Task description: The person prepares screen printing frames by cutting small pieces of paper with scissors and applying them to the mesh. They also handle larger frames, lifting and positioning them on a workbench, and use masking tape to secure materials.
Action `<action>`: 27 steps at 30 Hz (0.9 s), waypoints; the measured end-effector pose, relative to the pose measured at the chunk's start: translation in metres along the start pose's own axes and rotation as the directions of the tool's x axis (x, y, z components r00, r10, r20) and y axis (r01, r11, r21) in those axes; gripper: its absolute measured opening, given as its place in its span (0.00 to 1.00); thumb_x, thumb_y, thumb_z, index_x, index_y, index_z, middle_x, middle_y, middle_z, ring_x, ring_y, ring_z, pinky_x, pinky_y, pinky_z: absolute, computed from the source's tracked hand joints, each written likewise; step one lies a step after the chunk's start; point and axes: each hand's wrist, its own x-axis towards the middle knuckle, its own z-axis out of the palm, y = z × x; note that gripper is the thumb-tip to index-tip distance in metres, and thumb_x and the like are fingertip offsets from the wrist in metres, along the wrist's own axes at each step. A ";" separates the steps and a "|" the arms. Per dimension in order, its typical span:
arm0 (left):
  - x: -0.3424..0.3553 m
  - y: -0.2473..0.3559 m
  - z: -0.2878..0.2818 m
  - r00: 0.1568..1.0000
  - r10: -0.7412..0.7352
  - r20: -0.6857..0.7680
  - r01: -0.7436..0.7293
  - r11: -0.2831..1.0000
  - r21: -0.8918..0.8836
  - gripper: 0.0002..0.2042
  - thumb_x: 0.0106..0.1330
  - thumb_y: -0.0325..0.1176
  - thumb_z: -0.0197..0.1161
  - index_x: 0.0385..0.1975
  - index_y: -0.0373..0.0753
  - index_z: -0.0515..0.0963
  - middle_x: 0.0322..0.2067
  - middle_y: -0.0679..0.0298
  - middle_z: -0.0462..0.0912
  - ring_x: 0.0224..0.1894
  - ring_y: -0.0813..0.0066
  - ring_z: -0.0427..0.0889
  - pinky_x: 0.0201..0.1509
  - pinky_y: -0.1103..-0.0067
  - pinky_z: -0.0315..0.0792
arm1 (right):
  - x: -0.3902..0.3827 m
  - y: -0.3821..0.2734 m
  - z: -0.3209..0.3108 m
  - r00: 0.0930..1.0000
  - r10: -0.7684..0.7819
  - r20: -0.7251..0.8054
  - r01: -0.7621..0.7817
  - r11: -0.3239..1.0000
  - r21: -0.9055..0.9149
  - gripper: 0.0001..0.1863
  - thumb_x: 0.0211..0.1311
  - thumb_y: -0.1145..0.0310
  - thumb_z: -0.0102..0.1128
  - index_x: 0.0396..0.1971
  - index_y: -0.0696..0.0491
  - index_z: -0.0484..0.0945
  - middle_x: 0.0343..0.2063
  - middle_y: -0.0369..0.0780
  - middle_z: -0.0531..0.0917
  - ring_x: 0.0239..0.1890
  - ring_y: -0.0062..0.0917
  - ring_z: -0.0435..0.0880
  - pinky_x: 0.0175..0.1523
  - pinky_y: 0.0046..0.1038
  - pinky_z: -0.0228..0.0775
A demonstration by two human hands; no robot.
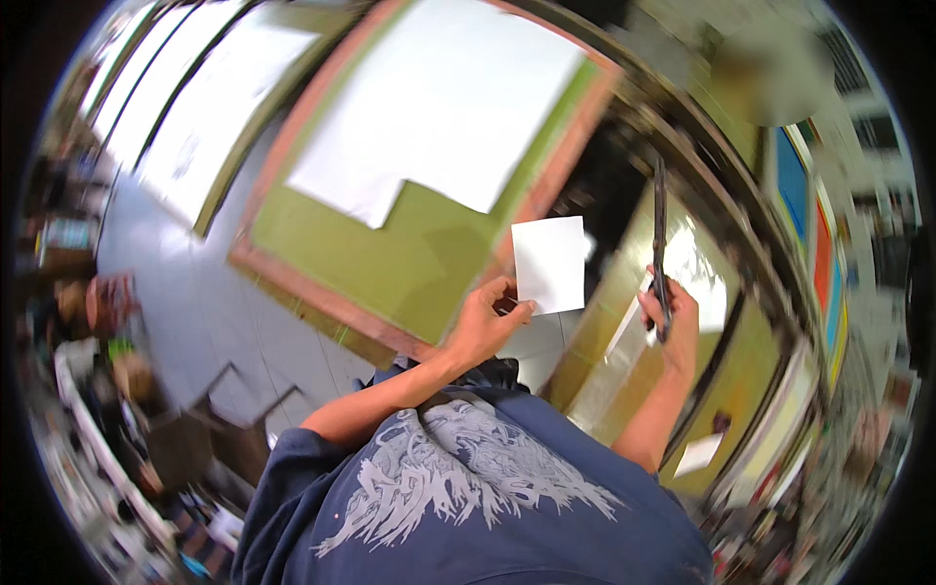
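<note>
A small white rectangle of paper (550,263) is pinched at its lower left corner by my left hand (489,320), fingers closed. My right hand (673,317) is shut round the handles of dark scissors (660,229), whose blades point up and away. Beyond my left hand a wooden frame (561,171) surrounds a green panel (331,263). Over much of that panel lies a large white sheet (439,97), with a rectangular notch in its near edge. The small paper is held apart from the sheet, past the frame's right edge.
Several white-faced frames (224,97) stand at the far left. To the right of my right hand lie more frames and a shiny greenish panel (624,331), with a small white scrap (699,454) lower down. A brown chair (200,434) stands on the tiled floor (156,253) at the left.
</note>
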 end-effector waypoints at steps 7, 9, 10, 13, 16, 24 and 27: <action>0.013 -0.016 0.070 0.869 -0.094 0.485 -0.107 0.923 0.370 0.14 0.65 0.37 0.66 0.41 0.31 0.80 0.33 0.53 0.86 0.34 0.63 0.86 0.41 0.71 0.78 | -0.103 0.062 -0.026 0.715 0.090 -0.694 -0.287 0.942 -0.174 0.37 0.57 0.65 0.78 0.66 0.59 0.73 0.24 0.32 0.77 0.27 0.16 0.72 0.36 0.23 0.66; 0.015 -0.024 0.087 0.805 -0.151 0.574 -0.176 0.863 0.474 0.15 0.65 0.38 0.68 0.45 0.33 0.81 0.33 0.59 0.85 0.31 0.71 0.83 0.40 0.74 0.76 | -0.124 0.083 -0.020 0.642 0.088 -0.762 -0.317 0.935 -0.159 0.38 0.56 0.66 0.78 0.67 0.59 0.72 0.24 0.33 0.78 0.27 0.17 0.73 0.36 0.24 0.67; 0.014 -0.028 0.095 0.792 -0.156 0.590 -0.194 0.852 0.487 0.16 0.65 0.38 0.68 0.45 0.33 0.81 0.33 0.58 0.86 0.32 0.69 0.83 0.40 0.73 0.77 | -0.133 0.095 -0.016 0.605 0.081 -0.792 -0.327 0.932 -0.154 0.39 0.55 0.67 0.78 0.67 0.59 0.71 0.24 0.33 0.79 0.26 0.18 0.74 0.35 0.24 0.67; 0.013 -0.036 0.113 0.738 -0.185 0.649 -0.237 0.829 0.507 0.20 0.64 0.40 0.69 0.53 0.37 0.80 0.35 0.55 0.87 0.37 0.61 0.86 0.45 0.70 0.79 | -0.151 0.129 0.001 0.466 0.139 -0.874 -0.439 0.894 -0.092 0.38 0.52 0.70 0.77 0.66 0.56 0.73 0.27 0.37 0.82 0.27 0.25 0.79 0.37 0.30 0.71; 0.009 -0.036 0.121 0.708 -0.216 0.672 -0.371 0.697 0.614 0.25 0.63 0.41 0.70 0.58 0.39 0.77 0.43 0.53 0.86 0.44 0.56 0.86 0.50 0.68 0.79 | -0.162 0.161 0.021 0.384 0.153 -0.911 -0.546 0.833 -0.090 0.38 0.50 0.71 0.78 0.64 0.55 0.74 0.33 0.41 0.85 0.32 0.30 0.83 0.42 0.32 0.74; 0.022 0.000 0.034 0.896 0.218 0.387 -0.410 0.740 0.533 0.21 0.63 0.34 0.72 0.56 0.37 0.80 0.49 0.55 0.84 0.46 0.64 0.84 0.45 0.72 0.80 | -0.177 0.216 0.018 0.561 0.290 -0.775 -0.471 0.882 -0.010 0.39 0.50 0.72 0.78 0.65 0.57 0.73 0.42 0.44 0.85 0.44 0.30 0.84 0.53 0.32 0.75; 0.032 0.019 -0.050 0.974 0.225 -0.012 -0.191 0.852 0.487 0.15 0.66 0.32 0.70 0.50 0.36 0.83 0.45 0.60 0.87 0.39 0.76 0.84 0.36 0.78 0.79 | -0.186 0.225 -0.004 0.729 0.244 -0.639 -0.452 0.873 -0.182 0.40 0.56 0.72 0.76 0.69 0.59 0.68 0.38 0.43 0.85 0.40 0.24 0.82 0.48 0.30 0.75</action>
